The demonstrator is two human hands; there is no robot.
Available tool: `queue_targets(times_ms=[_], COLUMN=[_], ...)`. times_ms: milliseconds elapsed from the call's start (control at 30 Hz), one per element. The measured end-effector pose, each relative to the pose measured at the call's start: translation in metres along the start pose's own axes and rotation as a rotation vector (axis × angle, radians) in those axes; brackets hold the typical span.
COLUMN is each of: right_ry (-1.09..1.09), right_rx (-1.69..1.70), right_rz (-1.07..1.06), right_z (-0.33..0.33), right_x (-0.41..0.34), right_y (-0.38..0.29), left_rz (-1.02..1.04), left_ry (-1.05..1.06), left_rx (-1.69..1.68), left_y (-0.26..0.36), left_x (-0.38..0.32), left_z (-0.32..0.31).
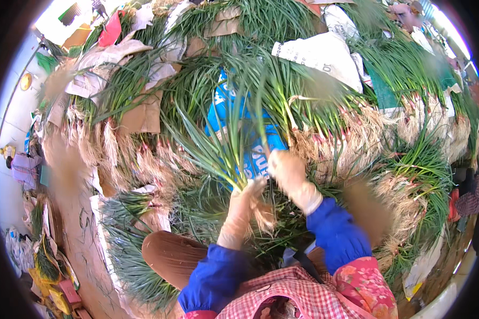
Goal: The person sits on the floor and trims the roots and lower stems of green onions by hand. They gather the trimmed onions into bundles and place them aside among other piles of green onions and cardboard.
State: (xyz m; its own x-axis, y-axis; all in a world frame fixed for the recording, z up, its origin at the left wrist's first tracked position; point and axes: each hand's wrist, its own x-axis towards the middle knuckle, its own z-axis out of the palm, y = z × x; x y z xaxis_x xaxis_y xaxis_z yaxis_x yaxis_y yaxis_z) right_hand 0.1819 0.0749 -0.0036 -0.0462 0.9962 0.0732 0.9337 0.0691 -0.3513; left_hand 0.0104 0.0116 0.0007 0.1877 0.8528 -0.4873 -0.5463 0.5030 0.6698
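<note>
My left hand [238, 213], in a thin pale glove, grips a small bunch of green onions [232, 159] just above their roots. The green leaves fan up and away from me, and the pale roots hang below my fingers. To the right, my gloved right hand [288, 175] is closed around the lower end of a single green onion stalk [260, 119]. This hand is blurred, and its fingertips are partly hidden. Beneath both hands lies a blue printed plastic sack [259, 153], partly covered by leaves.
Rooted green onions [343, 135] lie piled across the far side. More bunches rest at the right [407, 191] and left [131, 239]. A white printed sack [319, 58] and a brown cardboard piece [141, 113] lie over the piles. Another person [26, 167] is at far left.
</note>
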Motion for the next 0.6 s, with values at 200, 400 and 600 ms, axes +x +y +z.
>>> queue_targets(times_ms=[200, 400, 600], right_ry=[-0.341, -0.526, -0.12], right_rx=[1.128, 1.916, 1.468], right_rz=[0.292, 0.533, 0.489], right_z=[0.001, 0.075, 0.073], right_x=[-0.06, -0.046, -0.053], right_y=[0.0, -0.02, -0.018], left_rz=[-0.045, -0.089, -0.063], left_ry=[0.077, -0.096, -0.104], left_rx=[0.092, -0.029, 0.083], left_y=[-0.018, -0.037, -0.044], left_x=[-0.002, -0.016, -0.012], left_z=[-0.012, -0.037, -0.042])
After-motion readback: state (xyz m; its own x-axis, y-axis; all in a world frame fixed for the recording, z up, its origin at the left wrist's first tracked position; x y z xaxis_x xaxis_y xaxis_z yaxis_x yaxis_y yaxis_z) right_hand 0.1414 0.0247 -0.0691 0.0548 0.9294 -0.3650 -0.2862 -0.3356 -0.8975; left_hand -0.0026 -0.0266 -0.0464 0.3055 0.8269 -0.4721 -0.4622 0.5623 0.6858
